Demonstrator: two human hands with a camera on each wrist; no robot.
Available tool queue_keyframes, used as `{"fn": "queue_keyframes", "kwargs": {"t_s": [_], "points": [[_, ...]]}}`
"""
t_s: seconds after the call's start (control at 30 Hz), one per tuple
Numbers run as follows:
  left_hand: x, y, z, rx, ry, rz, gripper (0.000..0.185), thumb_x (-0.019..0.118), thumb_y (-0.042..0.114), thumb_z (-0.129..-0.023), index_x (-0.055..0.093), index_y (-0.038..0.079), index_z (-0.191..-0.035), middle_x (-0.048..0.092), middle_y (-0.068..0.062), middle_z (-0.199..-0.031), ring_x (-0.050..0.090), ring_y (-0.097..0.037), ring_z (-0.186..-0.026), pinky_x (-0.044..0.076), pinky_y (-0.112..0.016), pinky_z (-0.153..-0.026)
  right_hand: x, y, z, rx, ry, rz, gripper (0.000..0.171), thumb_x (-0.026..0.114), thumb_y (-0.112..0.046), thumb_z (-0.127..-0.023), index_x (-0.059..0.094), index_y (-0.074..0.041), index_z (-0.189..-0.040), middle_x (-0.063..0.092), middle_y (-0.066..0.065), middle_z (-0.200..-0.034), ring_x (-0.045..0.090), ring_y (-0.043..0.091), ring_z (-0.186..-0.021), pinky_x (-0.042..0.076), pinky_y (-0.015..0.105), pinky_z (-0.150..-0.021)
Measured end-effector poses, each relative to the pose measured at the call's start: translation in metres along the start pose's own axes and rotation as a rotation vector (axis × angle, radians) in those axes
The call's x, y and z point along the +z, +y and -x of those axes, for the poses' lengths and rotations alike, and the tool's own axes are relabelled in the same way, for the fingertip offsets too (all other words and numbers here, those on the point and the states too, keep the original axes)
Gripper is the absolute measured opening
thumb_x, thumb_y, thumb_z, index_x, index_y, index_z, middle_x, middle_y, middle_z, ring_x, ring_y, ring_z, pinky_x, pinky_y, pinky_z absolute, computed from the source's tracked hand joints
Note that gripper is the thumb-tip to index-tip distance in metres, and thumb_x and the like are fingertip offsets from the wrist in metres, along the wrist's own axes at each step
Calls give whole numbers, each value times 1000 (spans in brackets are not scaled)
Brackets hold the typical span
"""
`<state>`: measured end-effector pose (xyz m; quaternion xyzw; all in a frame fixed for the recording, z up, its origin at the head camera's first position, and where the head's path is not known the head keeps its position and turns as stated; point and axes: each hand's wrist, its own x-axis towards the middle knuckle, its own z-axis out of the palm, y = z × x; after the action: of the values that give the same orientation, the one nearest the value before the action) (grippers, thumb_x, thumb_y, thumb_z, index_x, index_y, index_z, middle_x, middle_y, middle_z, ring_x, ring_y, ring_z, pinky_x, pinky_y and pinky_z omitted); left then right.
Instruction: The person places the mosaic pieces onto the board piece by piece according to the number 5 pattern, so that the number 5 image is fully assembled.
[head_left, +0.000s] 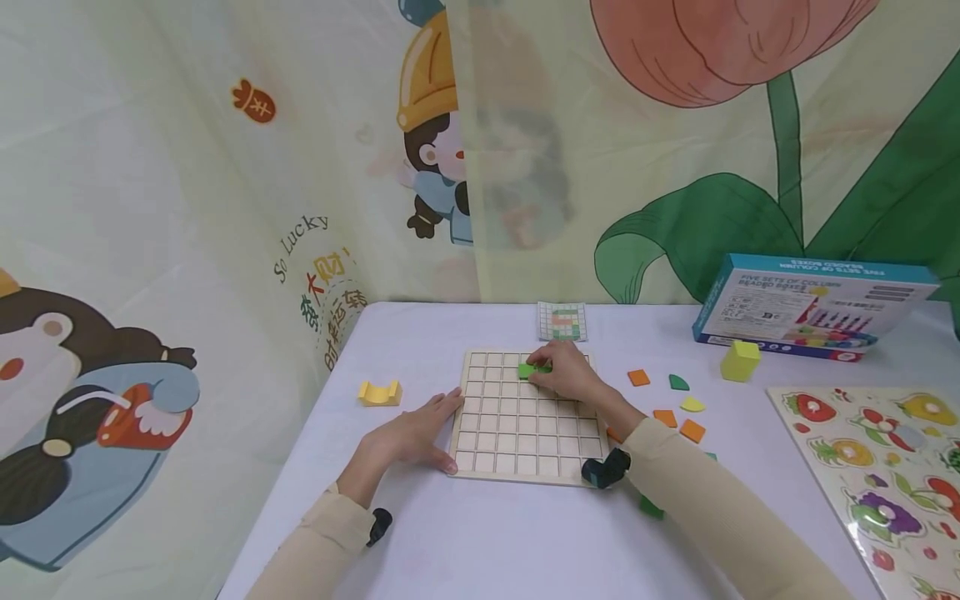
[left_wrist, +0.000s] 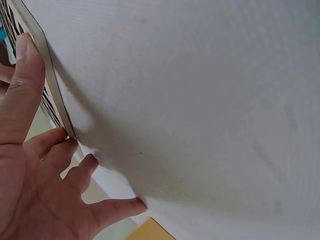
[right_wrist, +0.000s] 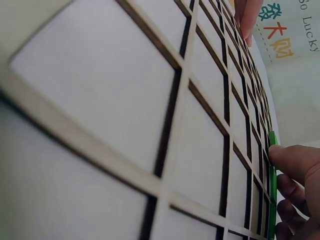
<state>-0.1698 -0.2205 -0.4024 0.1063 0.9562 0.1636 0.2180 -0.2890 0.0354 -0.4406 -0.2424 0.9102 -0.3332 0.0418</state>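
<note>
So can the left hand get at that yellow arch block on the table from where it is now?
Probably yes. The left hand rests open against the grid board's left edge, and the yellow arch block lies just beyond it on bare tablecloth, with nothing between them.

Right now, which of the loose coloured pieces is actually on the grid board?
Only the green piece, pinched by the right hand in the grid board's top row. The orange pieces and the yellow block lie off it, on the table.
</note>
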Motion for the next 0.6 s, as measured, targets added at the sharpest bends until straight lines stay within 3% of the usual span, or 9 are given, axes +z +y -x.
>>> {"fn": "queue_keyframes", "kwargs": {"t_s": [0.6], "points": [[0,0,1,-7,-3,0,104,83,33,-72,23,18,-155,12,7,-164,13,-22,-152,27,-49,-119,-5,-2,5,32,-19,21,26,75,-23,-84,74,-9,-107,65,10,-108,49,27,-103,43,40,-83]]}}
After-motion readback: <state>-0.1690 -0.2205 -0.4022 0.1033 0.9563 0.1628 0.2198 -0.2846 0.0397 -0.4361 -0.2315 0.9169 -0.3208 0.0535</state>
